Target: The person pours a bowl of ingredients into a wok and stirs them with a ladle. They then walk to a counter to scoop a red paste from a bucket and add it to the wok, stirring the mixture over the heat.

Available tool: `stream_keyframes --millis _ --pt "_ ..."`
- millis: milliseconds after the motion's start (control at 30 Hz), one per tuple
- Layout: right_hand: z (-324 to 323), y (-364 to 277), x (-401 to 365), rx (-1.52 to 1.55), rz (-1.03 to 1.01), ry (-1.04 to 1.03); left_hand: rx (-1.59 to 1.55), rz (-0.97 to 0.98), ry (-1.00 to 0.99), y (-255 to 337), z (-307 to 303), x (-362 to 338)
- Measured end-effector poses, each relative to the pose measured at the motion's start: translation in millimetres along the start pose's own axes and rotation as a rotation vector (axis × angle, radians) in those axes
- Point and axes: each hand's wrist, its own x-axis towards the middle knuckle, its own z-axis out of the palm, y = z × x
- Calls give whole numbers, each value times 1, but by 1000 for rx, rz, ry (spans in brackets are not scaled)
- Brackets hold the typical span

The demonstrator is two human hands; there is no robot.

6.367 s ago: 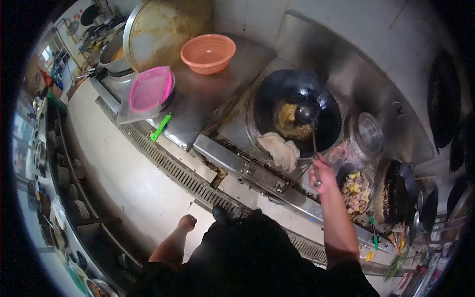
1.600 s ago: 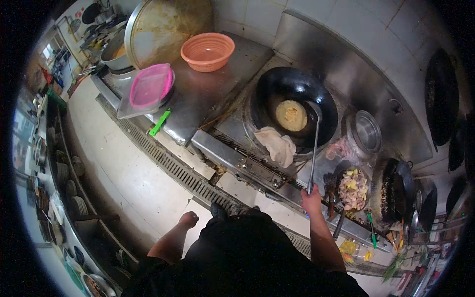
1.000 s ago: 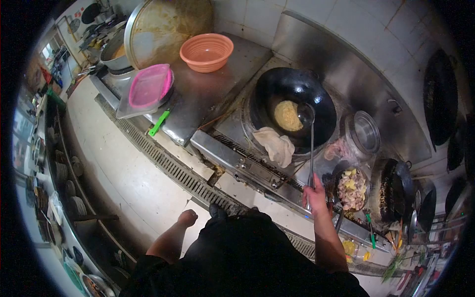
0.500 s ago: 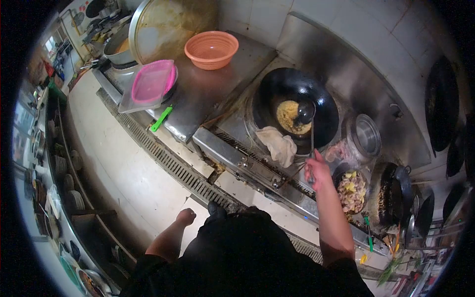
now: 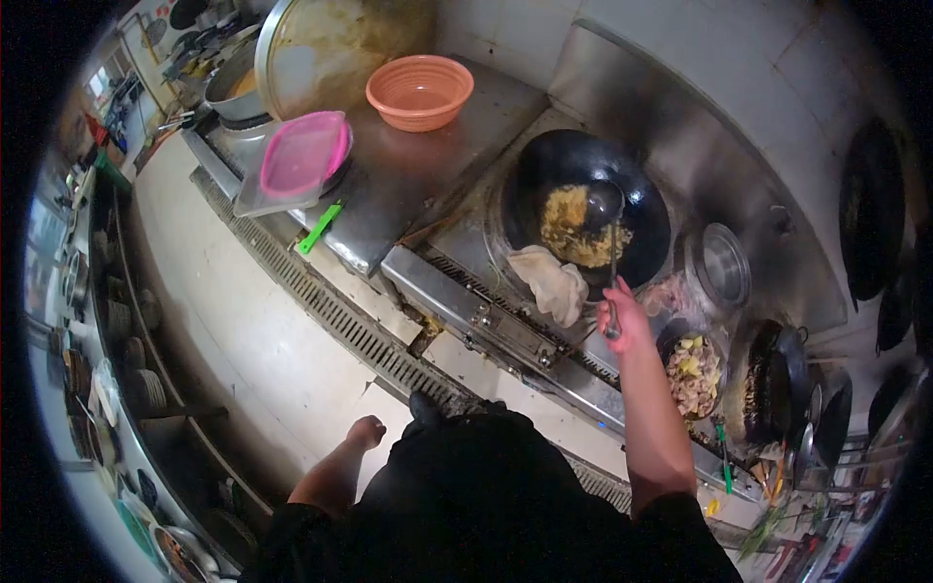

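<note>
The right hand [image 5: 622, 316] is clamped around the handle end of the ladle [image 5: 603, 204], whose bowl sits among yellow scrambled egg [image 5: 571, 225] in the black wok [image 5: 544, 165] — set in the stove's burner ring. A cloth [image 5: 552, 282] drapes the wok's near rim. The left hand [image 5: 366, 430] hangs curled shut, empty, well apart from the stove.

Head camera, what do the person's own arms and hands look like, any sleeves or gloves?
The left hand and right hand are bare, with no gloves and no watch that can be made out. The forearms are uncovered; a black top with short sleeves covers the upper arms.
</note>
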Motion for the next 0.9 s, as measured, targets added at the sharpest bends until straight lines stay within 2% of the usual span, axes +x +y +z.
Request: stream_keyframes --millis 67,100,167,267,300,400,467,533,600,667,733,833,900 --pt "0 -6 4 2 79 -76 157 125 -6 -19 11 20" --pt "-3 -5 -6 3 79 -77 158 125 -5 -26 12 30" --pt "-14 0 -33 131 200 -152 275 232 9 -35 13 45" --pt "-19 12 -30 97 110 -41 153 246 71 -46 15 50" --pt "-11 14 -18 6 7 -14 178 275 60 -51 19 54" --pt "5 8 15 -92 -14 -21 218 231 23 -36 16 45" --pt "-3 1 6 -112 36 -71 237 207 6 -31 8 40" --pt "-17 5 -20 61 192 -135 201 227 17 -30 9 47" --pt "-17 11 -28 48 185 -172 193 212 17 -35 14 51" --pt "-4 13 -16 -4 21 8 203 198 13 -44 21 44" --pt "-2 11 9 -33 -48 10 76 225 52 -46 27 40" --pt "-4 2 -2 -123 21 -68 205 298 40 -50 21 40" --pt "-20 4 -30 27 167 -151 265 337 35 -48 18 44"
